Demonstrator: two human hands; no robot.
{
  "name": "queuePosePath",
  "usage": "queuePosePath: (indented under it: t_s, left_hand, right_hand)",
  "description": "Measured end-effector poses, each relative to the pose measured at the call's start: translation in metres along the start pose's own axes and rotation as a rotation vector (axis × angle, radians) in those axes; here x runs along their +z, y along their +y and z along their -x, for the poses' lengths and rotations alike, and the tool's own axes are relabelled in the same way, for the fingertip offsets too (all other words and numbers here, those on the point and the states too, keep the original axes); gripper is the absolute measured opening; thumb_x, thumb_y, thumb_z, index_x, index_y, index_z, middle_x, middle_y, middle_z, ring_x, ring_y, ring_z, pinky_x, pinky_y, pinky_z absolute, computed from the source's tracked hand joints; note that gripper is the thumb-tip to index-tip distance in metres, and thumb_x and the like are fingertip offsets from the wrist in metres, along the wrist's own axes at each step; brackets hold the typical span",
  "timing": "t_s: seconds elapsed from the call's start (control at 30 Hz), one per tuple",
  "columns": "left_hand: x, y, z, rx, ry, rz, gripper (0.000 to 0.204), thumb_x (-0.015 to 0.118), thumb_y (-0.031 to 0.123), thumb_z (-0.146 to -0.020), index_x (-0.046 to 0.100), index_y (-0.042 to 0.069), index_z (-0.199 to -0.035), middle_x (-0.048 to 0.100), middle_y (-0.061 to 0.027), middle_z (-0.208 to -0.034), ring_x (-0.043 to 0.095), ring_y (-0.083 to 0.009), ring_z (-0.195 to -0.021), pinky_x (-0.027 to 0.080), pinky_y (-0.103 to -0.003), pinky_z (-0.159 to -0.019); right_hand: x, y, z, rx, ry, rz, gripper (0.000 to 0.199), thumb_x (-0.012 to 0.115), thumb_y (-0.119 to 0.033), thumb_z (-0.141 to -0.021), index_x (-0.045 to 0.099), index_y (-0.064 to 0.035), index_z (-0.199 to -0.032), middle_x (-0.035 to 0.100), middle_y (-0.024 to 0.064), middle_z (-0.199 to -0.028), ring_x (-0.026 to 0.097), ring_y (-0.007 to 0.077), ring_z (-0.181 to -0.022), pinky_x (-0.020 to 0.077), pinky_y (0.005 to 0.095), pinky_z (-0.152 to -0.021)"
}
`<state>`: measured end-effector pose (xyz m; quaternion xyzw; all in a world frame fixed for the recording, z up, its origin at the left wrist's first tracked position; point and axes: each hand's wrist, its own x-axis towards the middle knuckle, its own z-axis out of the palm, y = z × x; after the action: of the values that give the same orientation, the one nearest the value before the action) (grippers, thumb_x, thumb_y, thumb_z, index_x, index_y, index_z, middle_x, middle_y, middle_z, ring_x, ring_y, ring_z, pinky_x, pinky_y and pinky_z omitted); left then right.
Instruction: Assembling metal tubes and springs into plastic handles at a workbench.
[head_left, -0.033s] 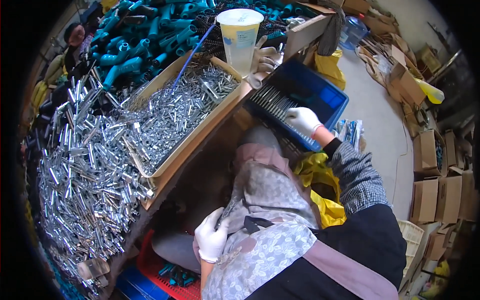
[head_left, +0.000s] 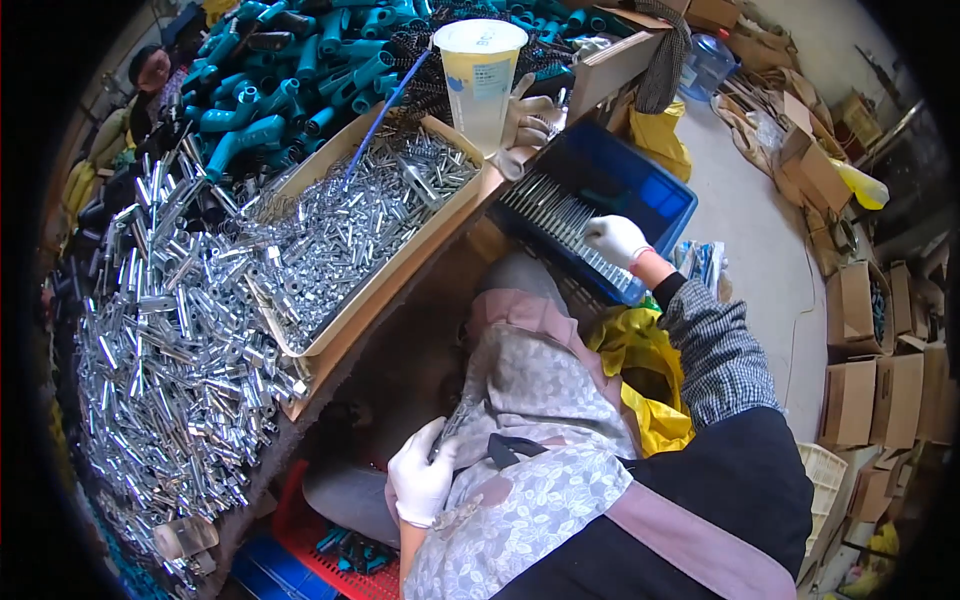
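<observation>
My right hand point(head_left: 615, 241), in a white glove, is over the blue crate point(head_left: 672, 190) at the right of the bench. Its fingers are drawn together at a row of thin silver metal pieces point(head_left: 548, 208) lined up inside; what they pinch, if anything, is hidden. Low in the view, my left hand point(head_left: 420, 474), also in a white glove, rests beside my lap on the patterned apron point(head_left: 540, 500). Its fingers curl toward the thumb, around something too small to make out.
Loose metal parts point(head_left: 170, 340) heap on the bench at left, beside a tray point(head_left: 300, 350) of small pins and springs. Teal handles point(head_left: 250, 140) pile behind. A lidded cup point(head_left: 480, 85) stands at the tray's far corner. A red basket point(head_left: 300, 520) sits below; cardboard boxes point(head_left: 850, 400) line the right.
My right hand has shifted slightly to the right along the row, and more of the metal pieces show. My left hand has hardly moved.
</observation>
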<state>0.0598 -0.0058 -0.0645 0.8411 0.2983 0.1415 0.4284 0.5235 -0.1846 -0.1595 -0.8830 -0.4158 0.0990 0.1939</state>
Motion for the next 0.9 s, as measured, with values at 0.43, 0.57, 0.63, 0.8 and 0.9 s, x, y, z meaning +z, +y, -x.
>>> queuePosePath:
  t_s: [0.43,0.57,0.63,0.8,0.9]
  left_hand:
    - [0.005,0.01,-0.002,-0.032,0.019,-0.142,0.033,0.076,0.019,-0.083,0.071,0.002,-0.111,0.073,-0.0179,-0.1,0.071,-0.0334,-0.091,0.056,-0.039,-0.081]
    - [0.01,0.007,-0.002,0.006,0.035,-0.126,0.032,0.076,0.019,-0.083,0.072,0.003,-0.11,0.073,-0.0174,-0.099,0.071,-0.033,-0.089,0.056,-0.039,-0.079]
    - [0.009,0.008,-0.002,-0.001,0.037,-0.115,0.032,0.076,0.019,-0.082,0.072,0.003,-0.11,0.072,-0.0171,-0.097,0.071,-0.0332,-0.088,0.056,-0.039,-0.079]
    - [-0.003,0.004,0.004,-0.06,0.061,-0.048,0.035,0.075,0.017,-0.083,0.07,0.0,-0.113,0.073,-0.0188,-0.101,0.072,-0.0315,-0.092,0.055,-0.037,-0.082]
    - [-0.007,0.003,0.007,-0.22,0.044,0.148,0.036,0.072,0.013,-0.085,0.068,-0.003,-0.116,0.073,-0.0191,-0.104,0.072,-0.0263,-0.094,0.054,-0.034,-0.086]
  right_hand:
    - [0.039,0.035,0.009,-0.249,0.054,0.277,0.022,0.07,-0.007,-0.072,0.072,-0.009,-0.094,0.067,0.0143,-0.089,0.065,0.0364,-0.089,0.0544,0.0456,-0.078]
    - [0.038,0.035,0.006,-0.289,-0.008,0.35,0.019,0.065,-0.007,-0.076,0.072,-0.0072,-0.094,0.067,0.0178,-0.089,0.067,0.0393,-0.086,0.0553,0.0472,-0.073]
    - [0.029,0.031,0.004,-0.28,-0.076,0.427,0.017,0.063,-0.007,-0.077,0.071,-0.0067,-0.092,0.068,0.019,-0.084,0.068,0.0392,-0.081,0.0558,0.0472,-0.07]
    - [-0.019,-0.018,-0.001,-0.192,0.306,0.124,0.009,0.066,-0.014,-0.079,0.062,-0.0057,-0.081,0.067,0.0201,-0.077,0.066,0.0402,-0.072,0.0542,0.0461,-0.065]
    - [-0.047,-0.117,0.015,0.202,0.153,-0.903,0.017,0.066,-0.01,-0.086,0.063,-0.0002,-0.1,0.066,0.0072,-0.079,0.066,0.0147,-0.07,0.054,0.0285,-0.065]
